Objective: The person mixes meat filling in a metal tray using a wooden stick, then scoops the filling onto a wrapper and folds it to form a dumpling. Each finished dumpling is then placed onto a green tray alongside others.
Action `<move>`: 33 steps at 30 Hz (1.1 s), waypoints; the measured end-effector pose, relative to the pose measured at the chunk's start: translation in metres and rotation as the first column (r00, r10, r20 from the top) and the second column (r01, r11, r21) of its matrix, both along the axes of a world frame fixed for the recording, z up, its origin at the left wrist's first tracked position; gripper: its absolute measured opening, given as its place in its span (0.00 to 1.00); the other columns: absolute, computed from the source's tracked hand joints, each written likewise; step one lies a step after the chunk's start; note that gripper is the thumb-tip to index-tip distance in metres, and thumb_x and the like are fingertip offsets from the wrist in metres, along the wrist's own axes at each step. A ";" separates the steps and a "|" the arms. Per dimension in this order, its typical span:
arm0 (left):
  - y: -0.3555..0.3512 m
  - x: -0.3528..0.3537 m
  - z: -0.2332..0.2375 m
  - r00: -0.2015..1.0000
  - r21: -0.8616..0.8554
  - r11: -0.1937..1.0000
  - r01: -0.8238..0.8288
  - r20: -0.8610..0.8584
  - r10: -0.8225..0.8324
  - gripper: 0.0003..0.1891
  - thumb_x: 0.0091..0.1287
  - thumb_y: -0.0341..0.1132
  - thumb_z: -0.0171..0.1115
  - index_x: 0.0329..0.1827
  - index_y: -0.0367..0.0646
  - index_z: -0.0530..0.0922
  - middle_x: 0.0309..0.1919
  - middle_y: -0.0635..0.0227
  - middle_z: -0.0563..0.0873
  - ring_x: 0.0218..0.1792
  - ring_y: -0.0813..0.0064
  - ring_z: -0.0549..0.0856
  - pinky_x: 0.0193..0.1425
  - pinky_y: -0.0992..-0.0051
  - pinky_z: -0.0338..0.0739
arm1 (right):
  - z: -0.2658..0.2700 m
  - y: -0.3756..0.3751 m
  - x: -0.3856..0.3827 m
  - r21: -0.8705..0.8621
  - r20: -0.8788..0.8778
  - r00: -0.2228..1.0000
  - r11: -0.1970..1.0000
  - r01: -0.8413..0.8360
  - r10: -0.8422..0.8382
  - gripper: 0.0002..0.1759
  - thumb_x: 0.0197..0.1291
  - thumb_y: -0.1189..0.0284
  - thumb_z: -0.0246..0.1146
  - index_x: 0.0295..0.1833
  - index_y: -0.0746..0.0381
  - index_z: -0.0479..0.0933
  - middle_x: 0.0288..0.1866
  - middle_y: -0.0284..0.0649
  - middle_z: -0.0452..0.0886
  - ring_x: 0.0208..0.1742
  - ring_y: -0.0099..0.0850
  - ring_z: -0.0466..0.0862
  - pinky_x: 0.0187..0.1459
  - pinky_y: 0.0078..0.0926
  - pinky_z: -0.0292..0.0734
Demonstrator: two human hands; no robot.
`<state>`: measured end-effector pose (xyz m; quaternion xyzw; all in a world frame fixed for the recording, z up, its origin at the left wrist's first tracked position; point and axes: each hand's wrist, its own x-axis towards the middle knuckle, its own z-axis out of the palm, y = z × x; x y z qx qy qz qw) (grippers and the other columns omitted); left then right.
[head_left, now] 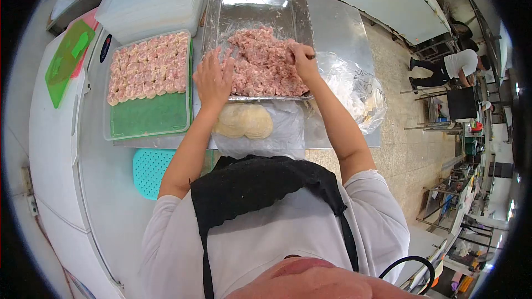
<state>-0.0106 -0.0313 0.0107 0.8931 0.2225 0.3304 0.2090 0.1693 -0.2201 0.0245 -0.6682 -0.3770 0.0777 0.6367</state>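
A deep metal tray (pixel 252 11) holds a mound of pink minced meat (pixel 257 58) in its nearer half. My left hand (pixel 214 77) lies with fingers spread over the tray's left side, its fingertips by the meat. At the right side, my right hand (pixel 302 62) is closed at the edge of the meat; a small dark edge shows by its fingers, too little to name. Just in front of the tray, round pale dough wrappers (pixel 243 121) overlap on a plastic sheet (pixel 288 130). To the left, filled dumplings (pixel 148 66) sit in rows in a clear tray with a green base (pixel 147 115).
Stacked translucent trays (pixel 152 3) stand at the back left. A clear plastic bag (pixel 354 91) lies on the metal table's right side. A turquoise perforated basket (pixel 149 171) is below the table edge. Another person (pixel 460 66) bends over a work surface far right.
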 end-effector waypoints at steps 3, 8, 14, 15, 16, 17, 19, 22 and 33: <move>0.001 0.002 0.003 1.000 -0.017 1.000 -0.005 -0.011 0.005 0.26 0.71 0.53 0.51 0.66 0.46 0.71 0.61 0.58 0.77 0.60 0.55 0.74 0.61 0.54 0.65 | 0.092 0.011 -0.024 -0.093 -0.204 0.977 0.994 0.049 -0.067 0.29 0.72 0.58 0.53 0.17 0.58 0.62 0.15 0.31 0.62 0.18 0.22 0.60 0.23 0.25 0.56; -0.002 0.002 0.006 0.999 -0.029 1.000 -0.008 -0.036 0.007 0.27 0.72 0.53 0.50 0.67 0.46 0.70 0.60 0.58 0.77 0.60 0.54 0.74 0.61 0.54 0.65 | 0.092 0.023 -0.012 0.159 -0.217 0.976 0.987 0.025 0.010 0.29 0.72 0.56 0.54 0.16 0.58 0.64 0.15 0.31 0.64 0.19 0.20 0.62 0.23 0.24 0.55; 0.004 -0.003 -0.003 1.000 -0.045 0.999 0.013 -0.009 -0.014 0.28 0.72 0.54 0.50 0.68 0.46 0.70 0.61 0.57 0.77 0.61 0.55 0.74 0.62 0.54 0.64 | 0.020 -0.005 -0.004 0.076 -0.088 0.995 0.996 0.057 -0.050 0.31 0.70 0.55 0.55 0.14 0.58 0.65 0.14 0.31 0.65 0.18 0.20 0.63 0.22 0.22 0.54; 0.004 -0.003 0.000 0.999 -0.072 0.997 0.035 0.003 -0.035 0.28 0.72 0.54 0.50 0.68 0.46 0.70 0.62 0.57 0.77 0.61 0.55 0.74 0.62 0.54 0.64 | 0.034 0.000 0.000 -0.059 -0.179 0.981 0.996 0.068 -0.077 0.31 0.71 0.55 0.55 0.15 0.57 0.65 0.13 0.30 0.64 0.17 0.21 0.62 0.22 0.23 0.54; 0.004 0.000 0.004 0.999 -0.096 0.994 0.048 0.031 -0.045 0.28 0.72 0.54 0.49 0.68 0.45 0.69 0.62 0.57 0.77 0.61 0.55 0.74 0.63 0.55 0.64 | 0.055 0.009 0.005 -0.192 -0.250 0.963 0.980 0.056 -0.104 0.30 0.71 0.54 0.54 0.15 0.57 0.65 0.13 0.30 0.63 0.17 0.21 0.61 0.22 0.23 0.53; 0.005 0.001 0.005 0.999 -0.099 0.995 0.030 0.030 -0.027 0.28 0.72 0.54 0.49 0.68 0.45 0.69 0.62 0.57 0.77 0.61 0.55 0.74 0.63 0.55 0.64 | 0.085 0.020 0.001 -0.154 -0.251 0.963 0.986 0.057 -0.095 0.31 0.71 0.54 0.53 0.14 0.56 0.65 0.13 0.30 0.62 0.16 0.21 0.61 0.22 0.24 0.53; 0.004 -0.001 0.002 0.999 -0.091 0.995 0.037 0.029 -0.035 0.29 0.72 0.55 0.49 0.68 0.45 0.69 0.62 0.56 0.77 0.61 0.55 0.74 0.63 0.55 0.64 | 0.104 0.040 0.004 -0.127 -0.263 0.962 0.991 0.040 -0.072 0.31 0.71 0.53 0.53 0.14 0.56 0.64 0.12 0.29 0.61 0.15 0.22 0.60 0.21 0.25 0.53; 0.003 0.000 0.001 1.000 -0.069 0.997 0.016 0.014 -0.015 0.29 0.72 0.55 0.49 0.68 0.45 0.70 0.61 0.57 0.77 0.60 0.55 0.74 0.63 0.55 0.63 | 0.083 0.071 0.029 0.285 -0.321 0.947 0.954 0.087 0.010 0.33 0.71 0.52 0.53 0.13 0.57 0.62 0.12 0.30 0.62 0.15 0.22 0.61 0.20 0.24 0.53; 0.005 -0.001 0.004 0.998 -0.083 0.996 0.026 0.056 -0.022 0.28 0.72 0.54 0.49 0.68 0.46 0.69 0.62 0.59 0.77 0.61 0.55 0.73 0.63 0.55 0.62 | 0.047 0.022 -0.051 0.039 -0.374 0.927 0.999 0.013 0.002 0.27 0.71 0.60 0.53 0.18 0.57 0.62 0.14 0.30 0.62 0.16 0.22 0.61 0.20 0.25 0.53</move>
